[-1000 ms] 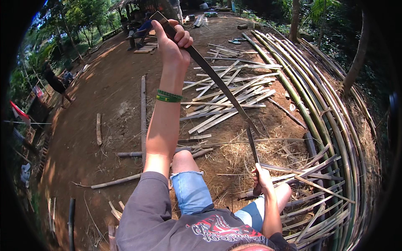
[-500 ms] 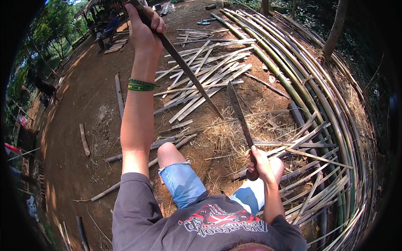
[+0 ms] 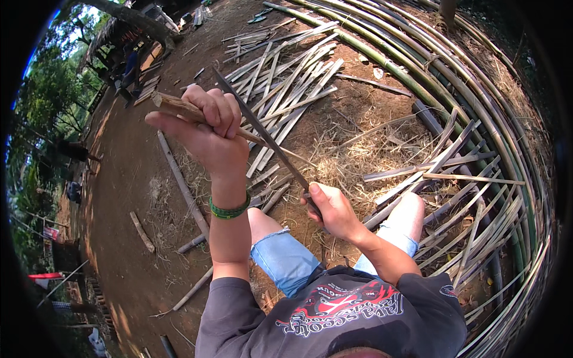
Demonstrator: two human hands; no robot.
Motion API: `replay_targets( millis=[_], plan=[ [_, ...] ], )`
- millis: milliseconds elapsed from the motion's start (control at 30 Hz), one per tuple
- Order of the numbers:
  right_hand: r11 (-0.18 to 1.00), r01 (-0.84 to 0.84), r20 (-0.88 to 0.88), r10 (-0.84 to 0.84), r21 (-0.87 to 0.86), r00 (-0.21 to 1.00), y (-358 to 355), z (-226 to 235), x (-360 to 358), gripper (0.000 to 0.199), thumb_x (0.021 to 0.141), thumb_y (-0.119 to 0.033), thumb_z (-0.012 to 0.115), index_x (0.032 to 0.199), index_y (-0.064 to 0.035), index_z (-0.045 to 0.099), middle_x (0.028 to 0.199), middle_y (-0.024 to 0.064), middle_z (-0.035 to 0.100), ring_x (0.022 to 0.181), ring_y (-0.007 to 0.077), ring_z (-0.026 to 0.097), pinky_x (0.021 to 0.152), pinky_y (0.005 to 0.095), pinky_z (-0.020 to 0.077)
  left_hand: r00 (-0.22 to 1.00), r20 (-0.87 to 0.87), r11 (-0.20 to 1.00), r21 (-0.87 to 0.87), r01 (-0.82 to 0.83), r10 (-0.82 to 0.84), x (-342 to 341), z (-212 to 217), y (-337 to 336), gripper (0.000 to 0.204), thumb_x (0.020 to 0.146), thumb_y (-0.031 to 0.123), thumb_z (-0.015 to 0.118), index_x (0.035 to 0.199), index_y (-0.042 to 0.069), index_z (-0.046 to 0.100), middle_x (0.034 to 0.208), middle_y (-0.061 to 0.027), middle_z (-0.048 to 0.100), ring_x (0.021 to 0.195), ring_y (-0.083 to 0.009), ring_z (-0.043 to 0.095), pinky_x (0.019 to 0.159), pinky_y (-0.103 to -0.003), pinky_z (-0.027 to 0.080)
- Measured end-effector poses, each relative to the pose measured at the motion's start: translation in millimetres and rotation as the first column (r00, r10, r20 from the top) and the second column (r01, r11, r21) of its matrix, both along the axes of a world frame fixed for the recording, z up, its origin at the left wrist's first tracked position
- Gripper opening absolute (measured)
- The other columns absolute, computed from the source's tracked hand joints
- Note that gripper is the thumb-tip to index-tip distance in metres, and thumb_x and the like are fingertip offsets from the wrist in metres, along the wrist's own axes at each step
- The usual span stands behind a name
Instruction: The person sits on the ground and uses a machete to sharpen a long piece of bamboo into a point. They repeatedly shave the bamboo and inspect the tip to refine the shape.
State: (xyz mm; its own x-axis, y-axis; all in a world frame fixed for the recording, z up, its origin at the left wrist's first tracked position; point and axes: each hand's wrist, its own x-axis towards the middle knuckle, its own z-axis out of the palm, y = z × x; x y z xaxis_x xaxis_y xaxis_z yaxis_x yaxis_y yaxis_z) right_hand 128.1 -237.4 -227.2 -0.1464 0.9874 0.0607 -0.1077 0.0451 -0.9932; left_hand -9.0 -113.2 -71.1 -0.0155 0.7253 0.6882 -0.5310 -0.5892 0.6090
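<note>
Left hand (image 3: pixel 206 134) out front, fingers clenched round the wooden strip (image 3: pixel 174 107); right hand (image 3: pixel 334 210) grasps the long knife (image 3: pixel 286 159), blade crossing it! Shaving, I'd judge; my next stroke calls for angling the edge clear of those left fingers.

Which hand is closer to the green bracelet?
Left. The left hand is just beyond the green bracelet around its wrist; the right hand is farther off, to the bracelet's right.

matt metal blade (image 3: pixel 255 121), rough wooden strip (image 3: pixel 179 107), smooth bamboo poles (image 3: pixel 439 65), frayed denim shorts (image 3: pixel 286 262)
</note>
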Motion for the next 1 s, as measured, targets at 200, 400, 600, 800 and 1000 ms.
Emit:
replay_targets(
  millis=[200, 400, 600, 800, 1000],
  plan=[
    [0.998, 0.035, 0.003, -0.035, -0.053, 0.999, 12, -43, -18, 0.052, 0.102, -0.044, 0.037, 0.078, -0.0007, 0.055, 0.056, 0.0057, 0.049, 0.053, 0.0154, 0.050, 0.054, 0.0331, 0.0420, 0.994, 0.100, 0.998, 0.038, -0.055, 0.051, -2, -9, -14, 0.070, 0.087, 0.079, 0.030, 0.062, 0.014, 0.035, 0.046, 0.0043, 0.027, 0.037, -0.0058, 0.021, 0.035, -0.021, 0.017],
    [0.988, 0.073, 0.018, -0.072, -0.132, 0.997, 8, -37, -19, 0.044, 0.101, -0.036, 0.044, 0.080, 0.0021, 0.055, 0.058, 0.0143, 0.052, 0.053, 0.0239, 0.054, 0.056, 0.0375, 0.0437, 0.980, 0.059, 0.978, 0.078, -0.194, 0.190, 4, -13, -27, 0.068, 0.088, 0.078, 0.030, 0.061, 0.016, 0.033, 0.045, 0.0053, 0.027, 0.036, -0.0043, 0.020, 0.036, -0.019, 0.014],
    [0.969, 0.217, 0.127, -0.202, -0.118, 0.971, 24, -120, -28, 0.046, 0.102, -0.036, 0.041, 0.080, 0.0023, 0.056, 0.063, 0.0186, 0.055, 0.058, 0.0320, 0.056, 0.059, 0.0418, 0.0443, 0.965, 0.064, 0.964, 0.062, -0.258, 0.254, -1, -8, -27, 0.068, 0.088, 0.078, 0.029, 0.062, 0.016, 0.031, 0.045, 0.0058, 0.026, 0.036, -0.0043, 0.021, 0.035, -0.020, 0.014],
    [0.998, 0.061, 0.039, -0.060, -0.034, 0.997, 16, -68, -24, 0.039, 0.100, -0.031, 0.044, 0.082, 0.0017, 0.055, 0.060, 0.0196, 0.053, 0.055, 0.0360, 0.054, 0.056, 0.0409, 0.0433, 0.993, 0.033, 0.989, 0.088, -0.115, 0.113, -7, -18, -31, 0.066, 0.089, 0.077, 0.032, 0.063, 0.017, 0.032, 0.046, 0.0052, 0.027, 0.038, -0.0057, 0.023, 0.041, -0.022, 0.017],
    [0.871, 0.232, 0.298, -0.105, -0.433, 0.949, 47, -253, 7, 0.059, 0.101, -0.049, 0.036, 0.077, 0.0010, 0.055, 0.060, 0.0122, 0.054, 0.061, 0.0255, 0.056, 0.063, 0.0425, 0.0449, 0.985, 0.022, 0.985, 0.003, -0.172, 0.172, -14, -13, -21, 0.066, 0.084, 0.079, 0.040, 0.062, 0.017, 0.034, 0.045, 0.0050, 0.030, 0.040, -0.0060, 0.028, 0.046, -0.022, 0.026]
  ],
)
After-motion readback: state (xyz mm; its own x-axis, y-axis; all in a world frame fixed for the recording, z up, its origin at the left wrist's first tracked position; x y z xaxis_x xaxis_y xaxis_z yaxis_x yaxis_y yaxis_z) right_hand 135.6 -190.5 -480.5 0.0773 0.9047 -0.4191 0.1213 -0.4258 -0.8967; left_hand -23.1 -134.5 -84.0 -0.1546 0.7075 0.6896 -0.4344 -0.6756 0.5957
